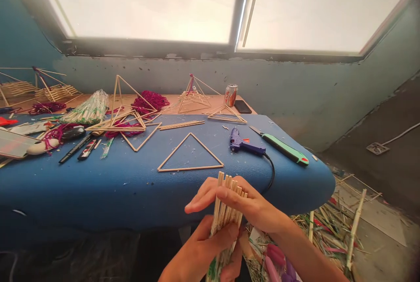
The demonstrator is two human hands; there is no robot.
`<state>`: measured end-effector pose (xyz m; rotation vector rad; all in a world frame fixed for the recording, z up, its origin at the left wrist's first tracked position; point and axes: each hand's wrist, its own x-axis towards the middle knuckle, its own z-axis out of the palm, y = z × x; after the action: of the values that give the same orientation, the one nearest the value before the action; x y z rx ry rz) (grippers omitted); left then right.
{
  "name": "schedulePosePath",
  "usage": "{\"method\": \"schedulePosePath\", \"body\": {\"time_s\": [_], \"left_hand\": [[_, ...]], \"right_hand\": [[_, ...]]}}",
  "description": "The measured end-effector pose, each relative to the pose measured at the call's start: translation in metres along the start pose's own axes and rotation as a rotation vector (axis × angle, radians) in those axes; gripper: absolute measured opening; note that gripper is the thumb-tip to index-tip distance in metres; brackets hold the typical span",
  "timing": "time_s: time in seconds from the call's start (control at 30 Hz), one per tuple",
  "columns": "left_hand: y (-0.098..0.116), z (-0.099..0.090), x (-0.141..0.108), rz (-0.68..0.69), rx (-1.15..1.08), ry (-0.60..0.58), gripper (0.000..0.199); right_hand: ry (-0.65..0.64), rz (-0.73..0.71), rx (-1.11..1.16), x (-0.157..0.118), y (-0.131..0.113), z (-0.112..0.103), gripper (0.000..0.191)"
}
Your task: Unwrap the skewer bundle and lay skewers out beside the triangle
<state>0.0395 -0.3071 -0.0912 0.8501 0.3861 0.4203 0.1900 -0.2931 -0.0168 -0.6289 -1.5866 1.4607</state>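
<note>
Bundle of thin sticks (225, 214) clasped low and high by two hands

Nearest, the lower part of the bundle is gripped by the left hand (215, 240), its thumb laid across the front and its fingers curled around the side. Green-printed wrapping (212, 269) is seen at the bottom end. Higher up, the sticks are enclosed by the right hand (252, 205), with the thumb across the front and the fingers passed behind, their tips pointed left; how hard they are pressed cannot be told.

The bundle's long axis is run up and away from the body, tipped slightly right at the top. The bare upper ends are stepped unevenly, lower toward the right, and stand just above the right thumb. To these ends the right hand is nearer; to the wrapped end, the left.

Beyond the ends, on the blue table (138, 186), a flat stick triangle (190, 169) is laid, ahead and somewhat left. To its right are placed a glue gun (238, 142) and a green-handled knife (285, 148). Farther off are found loose sticks (182, 125), a standing stick frame (114, 129), dark-pink yarn (151, 102) and, at the back, a can (231, 95) beside a phone (243, 106).
</note>
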Motion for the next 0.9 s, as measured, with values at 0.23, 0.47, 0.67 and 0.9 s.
{"method": "schedulePosePath", "body": {"time_s": [0.23, 0.47, 0.67, 0.9], "left_hand": [[-0.002, 0.001, -0.002, -0.004, 0.065, 0.020, 0.058], [-0.003, -0.001, -0.010, 0.010, 0.182, 0.110, 0.062], [0.004, -0.004, -0.015, 0.059, 0.211, 0.082, 0.056], [0.003, -0.008, -0.015, 0.112, 0.330, 0.108, 0.054]], "right_hand": [[0.056, 0.001, 0.189, -0.005, 0.000, 0.009, 0.051], [0.182, 0.036, 0.157, -0.003, -0.015, 0.000, 0.049], [0.238, -0.072, 0.246, 0.012, -0.026, -0.006, 0.042], [0.329, -0.148, 0.317, 0.024, -0.035, -0.013, 0.040]]}}
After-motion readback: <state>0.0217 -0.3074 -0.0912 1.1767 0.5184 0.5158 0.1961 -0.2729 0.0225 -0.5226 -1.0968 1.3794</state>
